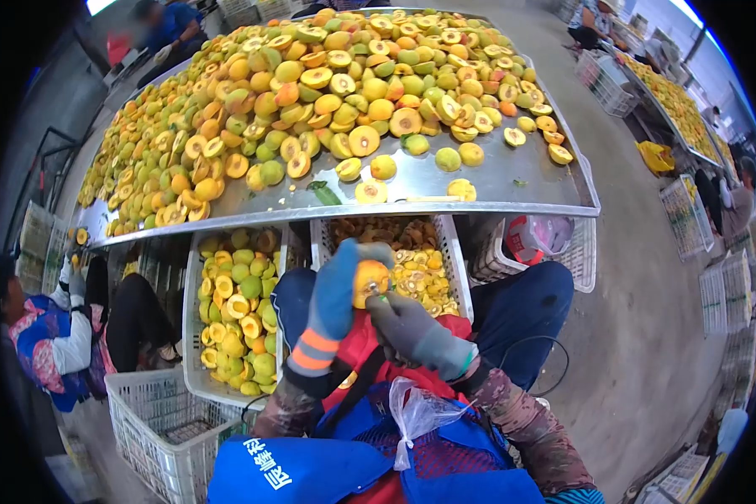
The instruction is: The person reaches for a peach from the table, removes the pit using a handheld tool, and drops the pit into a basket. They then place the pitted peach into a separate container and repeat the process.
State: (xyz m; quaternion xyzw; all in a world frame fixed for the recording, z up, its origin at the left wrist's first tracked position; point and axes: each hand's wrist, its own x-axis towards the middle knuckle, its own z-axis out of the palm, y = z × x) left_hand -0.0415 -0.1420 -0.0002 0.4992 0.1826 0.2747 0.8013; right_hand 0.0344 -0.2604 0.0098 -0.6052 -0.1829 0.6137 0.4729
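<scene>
My left hand [334, 290], in a blue glove with an orange-striped cuff, holds an orange-yellow halved fruit [371, 280]. Close against its lower right side is my right hand [407, 323], in a grey glove, its fingers wrapped round a small tool with a green part [384, 298]; most of the tool is hidden. Both hands are above a white crate [463, 273] holding yellow fruit pieces and brownish scraps. Beyond them, halved fruits [344, 84] are heaped on a metal table [260, 207].
A crate of fruit halves [191, 336] stands left of my legs, with an emptier crate [172, 462] below it. A co-worker [59, 336] sits at the far left. Another crate [584, 252] holds a plastic bag [539, 235] at the right. More people sit farther off.
</scene>
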